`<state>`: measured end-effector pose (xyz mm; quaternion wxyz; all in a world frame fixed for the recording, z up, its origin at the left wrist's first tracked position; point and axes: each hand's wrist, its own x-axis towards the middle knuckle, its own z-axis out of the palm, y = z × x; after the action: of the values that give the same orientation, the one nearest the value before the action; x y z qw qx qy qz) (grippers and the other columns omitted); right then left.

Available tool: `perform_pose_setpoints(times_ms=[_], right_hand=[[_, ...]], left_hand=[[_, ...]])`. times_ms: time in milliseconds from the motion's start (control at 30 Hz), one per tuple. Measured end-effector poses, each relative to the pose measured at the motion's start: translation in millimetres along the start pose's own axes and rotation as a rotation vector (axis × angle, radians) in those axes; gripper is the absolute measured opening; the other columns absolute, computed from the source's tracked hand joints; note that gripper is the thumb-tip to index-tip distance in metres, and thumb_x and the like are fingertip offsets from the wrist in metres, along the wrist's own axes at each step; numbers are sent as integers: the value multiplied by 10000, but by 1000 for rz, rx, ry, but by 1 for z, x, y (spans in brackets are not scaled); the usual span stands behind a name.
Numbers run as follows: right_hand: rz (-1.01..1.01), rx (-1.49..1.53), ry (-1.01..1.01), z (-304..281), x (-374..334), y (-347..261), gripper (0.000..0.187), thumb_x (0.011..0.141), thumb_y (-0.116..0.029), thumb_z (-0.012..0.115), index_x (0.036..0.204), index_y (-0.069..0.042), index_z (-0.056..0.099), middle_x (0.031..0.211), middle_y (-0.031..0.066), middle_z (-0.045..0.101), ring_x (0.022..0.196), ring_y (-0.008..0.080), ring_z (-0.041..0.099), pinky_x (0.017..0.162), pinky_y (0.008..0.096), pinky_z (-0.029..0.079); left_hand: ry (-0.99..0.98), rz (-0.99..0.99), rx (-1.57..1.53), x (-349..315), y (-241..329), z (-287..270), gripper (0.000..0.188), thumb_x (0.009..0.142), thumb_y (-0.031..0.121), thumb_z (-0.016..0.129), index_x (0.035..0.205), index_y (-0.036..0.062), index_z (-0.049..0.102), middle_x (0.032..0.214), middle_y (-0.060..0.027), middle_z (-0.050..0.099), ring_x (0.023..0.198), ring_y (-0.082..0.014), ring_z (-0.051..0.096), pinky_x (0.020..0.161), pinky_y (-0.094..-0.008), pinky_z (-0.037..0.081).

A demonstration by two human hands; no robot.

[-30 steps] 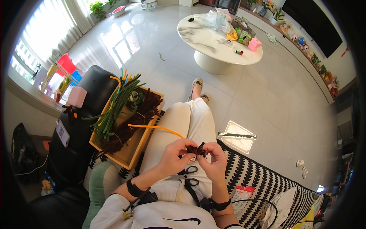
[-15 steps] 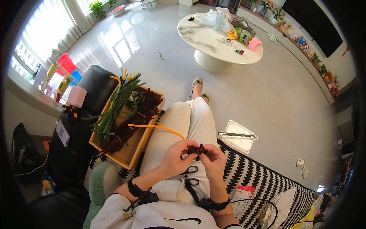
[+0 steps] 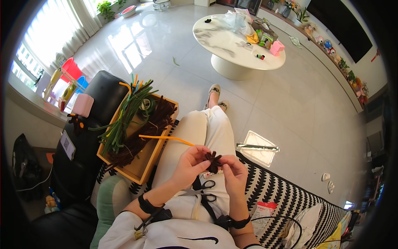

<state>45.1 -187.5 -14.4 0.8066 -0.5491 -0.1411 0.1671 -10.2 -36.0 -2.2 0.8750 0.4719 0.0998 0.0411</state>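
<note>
Over my lap I hold a dark brown pipe-cleaner flower with several looped petals. The fingers of my left hand pinch it from one side, and my right hand has thumb and fingertips closed on its other edge. An orange pipe cleaner reaches from the tray's edge across my thigh to my left hand, where its end is hidden. Black-handled scissors lie on my lap below the flower. Beside my left leg, a wooden tray holds bundles of green pipe cleaners and brown pipe cleaners.
A green tape roll sits in the tray. The tray rests on the sofa by a black armrest with a pink box. Ahead stands a round marble table bearing bags and boxes. A red-and-white packet lies right.
The brown flower has turned so its spread petals face up. My left hand has risen slightly, and the fingers of both hands have shifted outward to its edges.
</note>
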Motion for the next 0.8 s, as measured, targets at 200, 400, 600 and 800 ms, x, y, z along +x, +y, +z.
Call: perform_pose_setpoints(times_ms=[200, 400, 600, 800], right_hand=[[-43, -157, 33, 6, 5, -4, 252, 760, 114, 626, 979, 0, 673, 1006, 70, 581, 887, 124, 575, 754, 243, 492], [-528, -766, -21, 2, 11, 1, 271, 683, 70, 678, 931, -38, 680, 894, 61, 654, 771, 206, 595, 660, 301, 463], [-392, -790, -138, 3, 10, -11, 158, 735, 34, 665, 888, -5, 660, 829, 77, 666, 742, 234, 604, 677, 313, 472], [-78, -473, -179, -8, 8, -10, 84, 776, -3, 653, 857, 20, 657, 730, 87, 640, 700, 205, 605, 648, 293, 464]], left_hand=[[-21, -111, -318, 0, 1, -2, 244, 884, -43, 529, 1101, 54, 475, 1029, -75, 594, 924, -150, 614, 757, -281, 533], [-51, -181, -425, 1, 3, -1, 215, 898, -22, 522, 1095, 48, 471, 1020, -66, 603, 876, -142, 626, 676, -250, 534], [-28, -175, -419, 2, 4, -8, 202, 901, -28, 499, 1088, 44, 469, 1013, -78, 610, 886, -149, 631, 702, -267, 550], [-117, -200, -465, 2, 2, -12, 216, 888, -45, 483, 1087, 32, 452, 1090, -131, 585, 981, -225, 631, 821, -333, 568]])
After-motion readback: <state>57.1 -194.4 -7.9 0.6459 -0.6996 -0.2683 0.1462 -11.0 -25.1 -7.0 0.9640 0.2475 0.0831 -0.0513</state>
